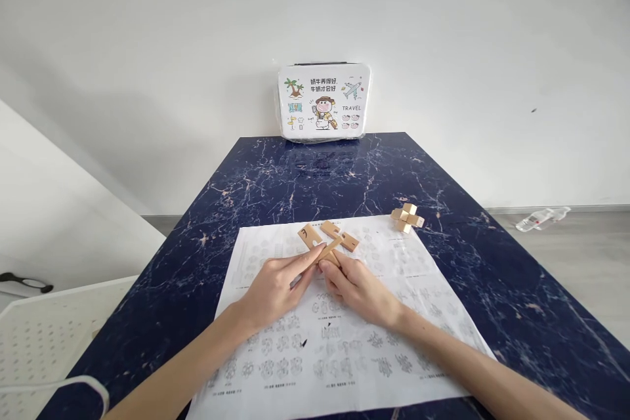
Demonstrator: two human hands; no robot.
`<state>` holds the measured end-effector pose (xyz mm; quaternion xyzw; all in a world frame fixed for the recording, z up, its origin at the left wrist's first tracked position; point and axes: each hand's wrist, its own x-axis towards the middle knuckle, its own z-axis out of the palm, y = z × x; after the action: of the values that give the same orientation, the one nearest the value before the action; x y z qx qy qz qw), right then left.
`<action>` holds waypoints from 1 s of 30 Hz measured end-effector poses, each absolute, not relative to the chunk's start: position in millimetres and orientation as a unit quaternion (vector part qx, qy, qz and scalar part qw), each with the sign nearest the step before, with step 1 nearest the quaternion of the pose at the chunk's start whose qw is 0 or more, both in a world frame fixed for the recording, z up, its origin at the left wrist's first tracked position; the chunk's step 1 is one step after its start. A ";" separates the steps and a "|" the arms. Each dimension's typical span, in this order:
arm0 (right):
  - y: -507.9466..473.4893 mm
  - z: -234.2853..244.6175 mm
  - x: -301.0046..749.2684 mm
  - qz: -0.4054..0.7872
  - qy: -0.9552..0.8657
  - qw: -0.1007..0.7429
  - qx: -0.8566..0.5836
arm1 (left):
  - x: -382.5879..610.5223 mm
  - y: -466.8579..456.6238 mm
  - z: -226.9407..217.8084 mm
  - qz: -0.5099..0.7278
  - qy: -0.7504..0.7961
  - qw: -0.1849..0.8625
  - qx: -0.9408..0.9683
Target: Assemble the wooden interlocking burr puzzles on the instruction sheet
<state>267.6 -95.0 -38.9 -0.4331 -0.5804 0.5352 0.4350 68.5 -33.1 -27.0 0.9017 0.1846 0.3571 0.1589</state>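
Note:
My left hand (275,285) and my right hand (357,285) meet over a printed instruction sheet (275,400). Between their fingertips is a wooden puzzle piece (333,247), held at a slant; the fingers hide its lower part. Both hands are closed on it. Just beyond my left fingertips lies a flat wooden piece with a dark mark like a 3 (307,233). A notched wooden piece (348,242) rests on the sheet beyond my right fingers, partly behind the held piece.
An assembled wooden interlocking puzzle (406,218) sits at the sheet's far right corner. A white cartoon-printed case (325,102) stands at the back of the dark blue marbled table (325,190), against the wall. A clear plastic bottle (541,218) lies on the floor, right.

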 end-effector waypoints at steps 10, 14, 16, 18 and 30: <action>-93.8 -32.5 266.4 0.542 -0.575 0.447 -0.418 | 72.6 -36.5 -30.7 0.371 0.225 0.161 0.886; -94.1 -30.9 267.2 0.531 -0.586 0.445 -0.420 | 72.5 -37.4 -29.7 0.370 0.232 0.164 0.884; -94.1 -30.9 267.4 0.533 -0.588 0.444 -0.417 | 72.5 -37.7 -29.0 0.371 0.232 0.162 0.884; -94.1 -30.9 267.5 0.539 -0.586 0.443 -0.413 | 72.4 -37.9 -29.0 0.371 0.235 0.159 0.884; -94.3 -32.2 273.4 0.433 -0.639 0.421 -0.477 | 73.2 -34.5 -29.0 0.397 0.283 0.178 0.855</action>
<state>273.4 -94.3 -32.2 -0.4769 -0.6391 0.4325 0.4208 73.2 -34.5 -29.0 0.8550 0.2833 0.3966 0.1775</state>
